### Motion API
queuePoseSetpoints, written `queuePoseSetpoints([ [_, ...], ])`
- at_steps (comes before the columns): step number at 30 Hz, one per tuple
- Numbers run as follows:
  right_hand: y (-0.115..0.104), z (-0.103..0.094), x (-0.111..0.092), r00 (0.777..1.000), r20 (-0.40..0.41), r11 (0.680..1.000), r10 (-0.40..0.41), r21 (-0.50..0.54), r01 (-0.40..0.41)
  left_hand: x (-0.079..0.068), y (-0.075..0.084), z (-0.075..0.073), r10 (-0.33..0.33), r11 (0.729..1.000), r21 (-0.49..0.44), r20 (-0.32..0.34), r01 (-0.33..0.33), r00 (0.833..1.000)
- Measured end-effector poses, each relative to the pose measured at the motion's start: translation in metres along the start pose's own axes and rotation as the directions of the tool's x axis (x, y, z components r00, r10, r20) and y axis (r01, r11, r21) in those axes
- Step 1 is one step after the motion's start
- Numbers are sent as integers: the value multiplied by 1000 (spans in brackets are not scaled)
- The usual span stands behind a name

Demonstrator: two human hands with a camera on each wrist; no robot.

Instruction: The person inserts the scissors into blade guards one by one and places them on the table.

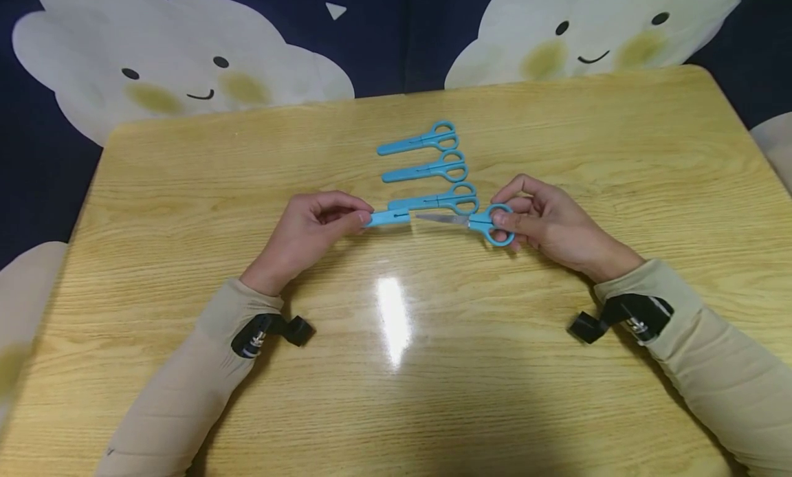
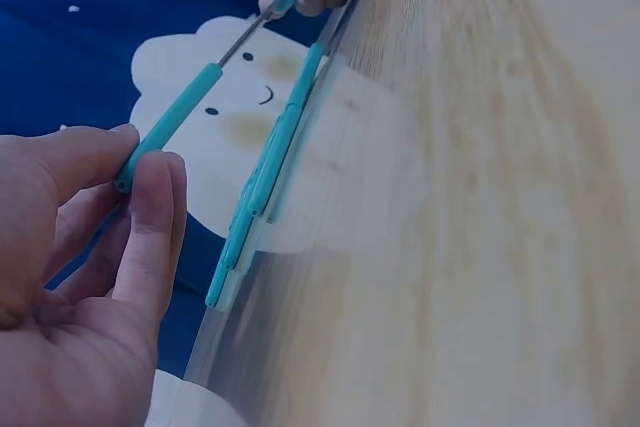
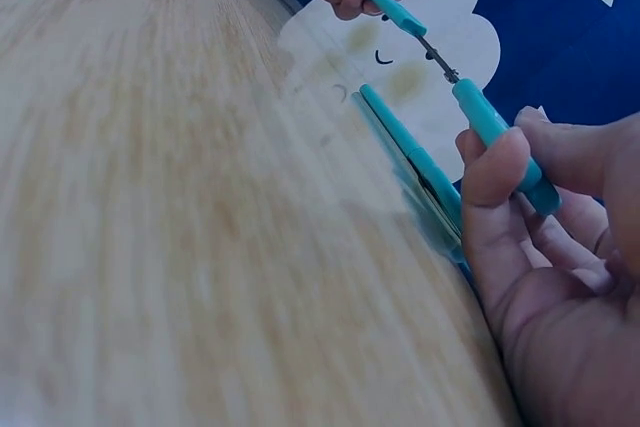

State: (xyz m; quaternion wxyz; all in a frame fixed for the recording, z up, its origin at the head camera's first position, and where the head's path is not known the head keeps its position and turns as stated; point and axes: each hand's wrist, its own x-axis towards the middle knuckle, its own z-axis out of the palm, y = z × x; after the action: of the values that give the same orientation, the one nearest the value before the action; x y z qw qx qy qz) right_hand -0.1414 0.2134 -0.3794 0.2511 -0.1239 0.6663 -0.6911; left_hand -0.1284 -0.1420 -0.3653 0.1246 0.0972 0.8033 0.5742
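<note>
Between finger and thumb, my left hand (image 1: 318, 229) pinches the closed end of a light-blue scissors sheath (image 1: 390, 218). My right hand (image 1: 547, 223) grips a pair of scissors (image 1: 479, 221) by its blue handle loops. The metal blades point left at the sheath's mouth, roughly in line with it; in the head view a small gap shows between tip and sheath. In the left wrist view the sheath (image 2: 175, 122) is held above the table. The right wrist view has the scissors handle (image 3: 490, 127) between thumb and fingers.
Behind the hands lie three sheathed blue scissors in a column: a far pair (image 1: 402, 146), a middle pair (image 1: 408, 172) and a near pair (image 1: 427, 202). They rest on a wooden table (image 1: 396, 415). A dark cloth with cloud faces (image 1: 396, 37) hangs beyond its far edge.
</note>
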Motion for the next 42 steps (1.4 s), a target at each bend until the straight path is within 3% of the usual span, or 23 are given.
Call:
queuePoseSetpoints([
  [11, -1, 0, 0, 1000, 2, 1000, -8, 7, 8, 0, 0, 1, 15, 1000, 18, 17, -15, 1000],
  [25, -2, 1, -1, 1000, 1, 999, 12, -40, -12, 0, 3, 6, -16, 1000, 9, 54, 15, 998],
  [42, -3, 3, -1, 999, 3, 998, 40, -44, -40, 1, -1, 12, -18, 997, -67, 93, 24, 995],
])
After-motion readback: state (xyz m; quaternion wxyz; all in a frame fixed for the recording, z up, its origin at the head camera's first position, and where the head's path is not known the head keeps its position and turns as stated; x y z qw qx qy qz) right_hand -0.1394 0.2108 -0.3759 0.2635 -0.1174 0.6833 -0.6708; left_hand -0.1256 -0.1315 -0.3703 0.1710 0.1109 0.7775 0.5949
